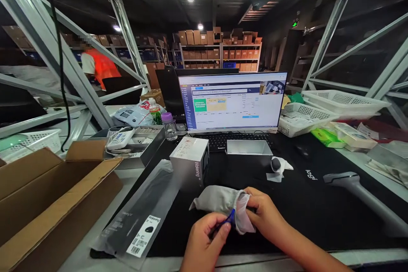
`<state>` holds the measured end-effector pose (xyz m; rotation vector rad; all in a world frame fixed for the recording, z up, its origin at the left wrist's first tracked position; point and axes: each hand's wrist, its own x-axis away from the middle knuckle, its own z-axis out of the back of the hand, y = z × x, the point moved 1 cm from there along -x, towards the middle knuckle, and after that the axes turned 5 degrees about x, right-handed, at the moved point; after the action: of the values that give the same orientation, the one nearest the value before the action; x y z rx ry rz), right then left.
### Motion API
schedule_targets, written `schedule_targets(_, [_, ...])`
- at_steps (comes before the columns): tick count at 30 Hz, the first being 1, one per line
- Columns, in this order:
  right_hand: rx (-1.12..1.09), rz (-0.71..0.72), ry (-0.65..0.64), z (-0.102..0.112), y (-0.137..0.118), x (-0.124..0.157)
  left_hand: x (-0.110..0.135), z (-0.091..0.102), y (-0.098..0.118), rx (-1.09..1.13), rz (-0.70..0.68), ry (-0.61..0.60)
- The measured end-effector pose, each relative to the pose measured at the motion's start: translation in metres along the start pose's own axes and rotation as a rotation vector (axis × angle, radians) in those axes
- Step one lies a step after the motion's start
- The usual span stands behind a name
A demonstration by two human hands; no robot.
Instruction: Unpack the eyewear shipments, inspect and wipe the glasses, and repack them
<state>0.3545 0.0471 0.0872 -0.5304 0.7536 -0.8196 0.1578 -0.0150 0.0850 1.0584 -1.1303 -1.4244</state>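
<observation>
While the right hand (pixel 266 216) grips the open mouth of the grey pouch (pixel 219 202) on the table (pixel 318 204), the left hand (pixel 207 236) pinches a small blue item (pixel 231 217) at the opening — barely in, closing undone.

One grey drawstring cloth pouch (pixel 219 201) at six o'clock, one white rectangular carton (pixel 190 162), two plastic bottles (pixel 168 126) at eleven o'clock, one lit flat monitor (pixel 232 101), one open brown cardboard box (pixel 47 195).

"Wakening" on grey box (pixel 191 159)
</observation>
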Motion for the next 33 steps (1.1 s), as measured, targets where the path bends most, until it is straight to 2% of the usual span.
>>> schedule_targets(3, [0.096,0.023,-0.034,0.001,0.000,0.006,0.005,0.000,-0.002,-0.080,-0.076,0.016])
schedule_targets(6, [0.317,0.058,-0.050,0.000,0.003,0.013,0.011,0.004,-0.012,-0.139,-0.136,0.016])
schedule_targets(9, [0.546,0.116,-0.051,-0.007,0.014,0.016,0.016,0.010,-0.024,-0.209,-0.158,0.001])
schedule_targets(11, [0.588,0.124,-0.065,-0.012,0.023,0.011,0.017,0.013,-0.029,-0.277,-0.150,-0.025])
schedule_targets(14, [0.546,0.084,-0.088,-0.009,0.034,-0.006,0.016,0.015,-0.029,-0.393,-0.154,-0.058])
schedule_targets(18, [0.415,0.099,-0.191,0.018,0.036,-0.033,0.012,0.018,-0.019,-0.520,-0.239,0.021])
schedule_targets(23, [0.222,0.143,-0.320,0.063,0.027,-0.047,0.004,0.026,0.010,-0.839,-0.560,0.203])
schedule_targets(26, [0.059,0.045,-0.331,0.078,0.028,-0.045,-0.002,0.026,0.029,-1.072,-0.710,0.298])
schedule_targets(29, [-0.119,-0.127,-0.283,0.078,0.034,-0.038,-0.007,0.021,0.035,-1.125,-0.764,0.224])
schedule_targets(31, [-0.171,-0.218,-0.241,0.073,0.039,-0.032,-0.007,0.018,0.032,-1.085,-0.769,0.150])
schedule_targets(33, [-0.230,-0.301,-0.207,0.068,0.043,-0.027,-0.005,0.017,0.026,-1.032,-0.762,0.129])
